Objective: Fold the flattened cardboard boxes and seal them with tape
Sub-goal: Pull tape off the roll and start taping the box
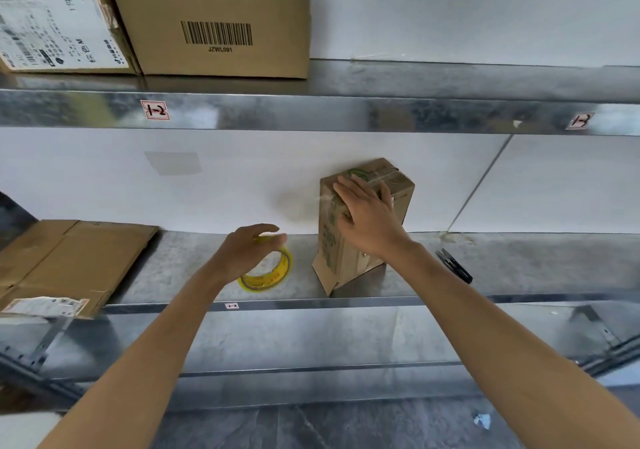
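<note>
Near the front edge of the shelf [519, 268], the tape roll [268, 273] lay just left of the upright box [341, 258], under the left hand [247, 251], whose curled grip I cannot tell was grasping it, while the right hand [367, 220] pressed flat against the box.

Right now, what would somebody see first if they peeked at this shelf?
First, the small cardboard box standing upright on the middle shelf, with the right hand pressed flat against its taped top. Just left of it, the left hand curls over a bright yellow tape roll. Above, a big box with a black barcode sits on the upper shelf.
</note>
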